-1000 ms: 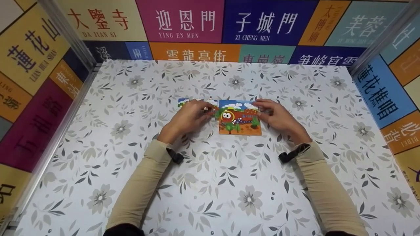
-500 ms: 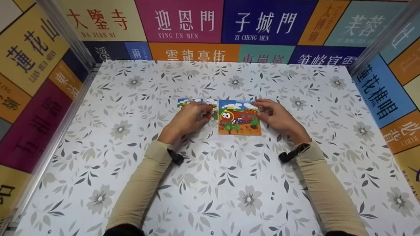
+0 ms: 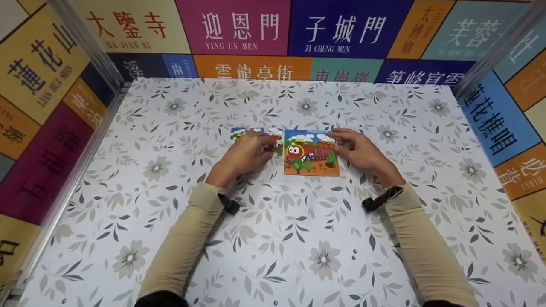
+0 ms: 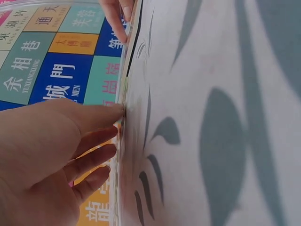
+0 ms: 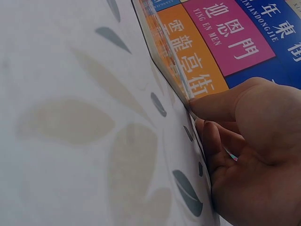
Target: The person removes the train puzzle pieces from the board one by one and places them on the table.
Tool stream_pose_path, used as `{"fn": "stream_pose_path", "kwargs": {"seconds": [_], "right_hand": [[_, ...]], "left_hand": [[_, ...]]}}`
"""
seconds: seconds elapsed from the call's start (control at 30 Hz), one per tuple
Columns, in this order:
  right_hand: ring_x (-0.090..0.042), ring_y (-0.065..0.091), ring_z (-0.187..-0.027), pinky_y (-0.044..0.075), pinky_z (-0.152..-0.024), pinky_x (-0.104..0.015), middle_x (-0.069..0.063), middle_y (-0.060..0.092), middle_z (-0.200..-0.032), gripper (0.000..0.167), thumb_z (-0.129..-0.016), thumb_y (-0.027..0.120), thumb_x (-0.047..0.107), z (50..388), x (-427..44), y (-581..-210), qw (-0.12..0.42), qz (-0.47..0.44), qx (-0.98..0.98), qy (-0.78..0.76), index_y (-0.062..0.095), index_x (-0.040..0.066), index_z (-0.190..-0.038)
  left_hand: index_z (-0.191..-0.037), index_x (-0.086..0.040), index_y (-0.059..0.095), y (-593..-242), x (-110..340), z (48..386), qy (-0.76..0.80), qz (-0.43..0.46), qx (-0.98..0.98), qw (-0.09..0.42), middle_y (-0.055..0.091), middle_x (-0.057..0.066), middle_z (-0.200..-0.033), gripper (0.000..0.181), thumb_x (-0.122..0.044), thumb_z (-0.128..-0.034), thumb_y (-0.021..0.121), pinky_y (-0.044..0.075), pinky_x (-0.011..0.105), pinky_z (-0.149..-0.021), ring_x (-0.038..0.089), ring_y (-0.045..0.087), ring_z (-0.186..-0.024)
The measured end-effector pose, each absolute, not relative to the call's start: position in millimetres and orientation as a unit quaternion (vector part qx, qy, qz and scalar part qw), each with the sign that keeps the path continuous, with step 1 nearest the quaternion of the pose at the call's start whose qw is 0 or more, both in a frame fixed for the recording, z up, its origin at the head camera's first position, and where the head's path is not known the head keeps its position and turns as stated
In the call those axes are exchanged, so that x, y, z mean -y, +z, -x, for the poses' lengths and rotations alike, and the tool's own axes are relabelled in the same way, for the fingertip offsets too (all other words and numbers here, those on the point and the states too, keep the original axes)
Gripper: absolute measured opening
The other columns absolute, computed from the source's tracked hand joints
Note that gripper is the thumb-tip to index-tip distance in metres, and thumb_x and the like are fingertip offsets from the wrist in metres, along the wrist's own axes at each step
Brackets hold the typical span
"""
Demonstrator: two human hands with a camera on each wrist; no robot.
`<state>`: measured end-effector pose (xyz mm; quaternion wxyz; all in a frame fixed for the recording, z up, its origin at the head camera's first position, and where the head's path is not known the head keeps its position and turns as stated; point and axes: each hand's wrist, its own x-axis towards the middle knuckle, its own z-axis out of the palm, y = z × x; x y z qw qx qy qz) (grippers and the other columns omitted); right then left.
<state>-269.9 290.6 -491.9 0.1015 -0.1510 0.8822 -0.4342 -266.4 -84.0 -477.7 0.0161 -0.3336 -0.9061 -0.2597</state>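
A square picture card (image 3: 311, 152) with a red cartoon train lies flat near the middle of the table. Just left of it lie smaller picture pieces (image 3: 246, 131) with clouds and green, partly hidden under my left hand (image 3: 244, 154). The fingers of that hand rest on these pieces, and in the left wrist view its thumb touches down at their edge. At the card's upper right side, the thumb and forefinger of my right hand (image 3: 361, 154) touch the edge. The right wrist view shows the thumb (image 5: 216, 106) against the card's rim, the other fingers loosely bent beside it.
A white tabletop (image 3: 273, 238) with grey leaves and flowers carries everything. Coloured panels (image 3: 243, 27) with lettering stand along the back and both sides. Metal posts (image 3: 87, 42) rise at the back corners. Each forearm wears a black wrist strap (image 3: 229, 204).
My left thumb and fingers have drawn slightly left, away from the train card, leaving more of the small pieces visible. My right hand and the card stay almost still.
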Motion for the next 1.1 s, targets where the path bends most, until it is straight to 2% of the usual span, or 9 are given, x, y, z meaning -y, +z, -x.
{"fn": "stream_pose_path", "kwargs": {"seconds": [0.13,0.33,0.43,0.57,0.77,0.83,0.97,1.1], "right_hand": [[-0.035,0.056,-0.136,0.045,-0.110,-0.046,-0.011,0.041,-0.172,0.047,-0.109,0.065,0.013,268.1,-290.9,-490.9,0.099,0.155,-0.883,-0.433,0.060,0.011,-0.156],[-0.034,0.056,-0.136,0.044,-0.109,-0.044,-0.011,0.042,-0.172,0.046,-0.109,0.065,0.014,268.5,-292.1,-492.7,0.097,0.156,-0.883,-0.431,0.061,0.010,-0.155],[-0.035,0.056,-0.136,0.044,-0.107,-0.043,-0.012,0.041,-0.172,0.046,-0.109,0.065,0.013,269.1,-292.3,-493.8,0.097,0.155,-0.884,-0.429,0.060,0.009,-0.155],[-0.038,0.055,-0.138,0.044,-0.108,-0.048,-0.013,0.040,-0.173,0.047,-0.109,0.064,0.012,269.9,-292.1,-494.8,0.098,0.156,-0.882,-0.433,0.059,0.007,-0.155],[-0.036,0.054,-0.140,0.044,-0.113,-0.053,-0.010,0.041,-0.173,0.047,-0.110,0.064,0.014,269.8,-293.5,-494.4,0.102,0.159,-0.883,-0.431,0.059,0.010,-0.156],[-0.035,0.054,-0.140,0.044,-0.113,-0.054,-0.009,0.040,-0.173,0.047,-0.110,0.064,0.015,269.1,-293.6,-493.4,0.104,0.159,-0.883,-0.429,0.059,0.012,-0.156],[-0.034,0.055,-0.138,0.045,-0.113,-0.054,-0.008,0.040,-0.173,0.047,-0.110,0.064,0.017,268.7,-292.9,-492.1,0.101,0.159,-0.887,-0.421,0.059,0.014,-0.157],[-0.035,0.056,-0.138,0.045,-0.113,-0.054,-0.008,0.040,-0.173,0.047,-0.110,0.064,0.015,269.8,-292.8,-492.8,0.099,0.162,-0.887,-0.422,0.059,0.013,-0.157]], "left_hand": [[-0.140,-0.007,0.072,-473.9,76.4,263.2,-0.265,0.331,0.906,0.018,0.075,0.012,-0.131,0.038,-0.019,-0.1042,0.071,0.053,0.049,-0.110,0.033,0.067,-0.125],[-0.137,-0.005,0.073,-472.4,57.0,260.6,-0.273,0.342,0.899,0.003,0.076,0.012,-0.128,0.036,-0.017,-0.1033,0.071,0.054,0.047,-0.105,0.031,0.067,-0.120],[-0.138,-0.007,0.073,-471.9,45.2,259.7,-0.271,0.350,0.897,-0.014,0.077,0.010,-0.131,0.035,-0.020,-0.1052,0.071,0.053,0.046,-0.109,0.030,0.068,-0.124],[-0.139,-0.008,0.073,-472.0,28.8,259.1,-0.269,0.372,0.888,-0.023,0.077,0.010,-0.133,0.036,-0.020,-0.1058,0.072,0.052,0.046,-0.112,0.029,0.069,-0.125],[-0.142,-0.009,0.071,-474.1,7.8,258.8,-0.262,0.382,0.886,-0.033,0.076,0.011,-0.129,0.037,-0.020,-0.1066,0.070,0.054,0.047,-0.103,0.029,0.069,-0.115],[-0.144,-0.011,0.070,-473.8,2.2,259.0,-0.249,0.373,0.893,-0.038,0.074,0.010,-0.133,0.039,-0.023,-0.1070,0.070,0.054,0.047,-0.103,0.029,0.067,-0.119],[-0.146,-0.011,0.068,-472.7,-7.4,259.8,-0.216,0.350,0.911,-0.039,0.069,0.009,-0.144,0.044,-0.030,-0.1071,0.070,0.052,0.047,-0.113,0.030,0.063,-0.133],[-0.146,-0.010,0.068,-471.4,-13.4,259.8,-0.215,0.342,0.914,-0.042,0.068,0.010,-0.146,0.044,-0.030,-0.1071,0.070,0.050,0.045,-0.117,0.030,0.062,-0.138]]}}
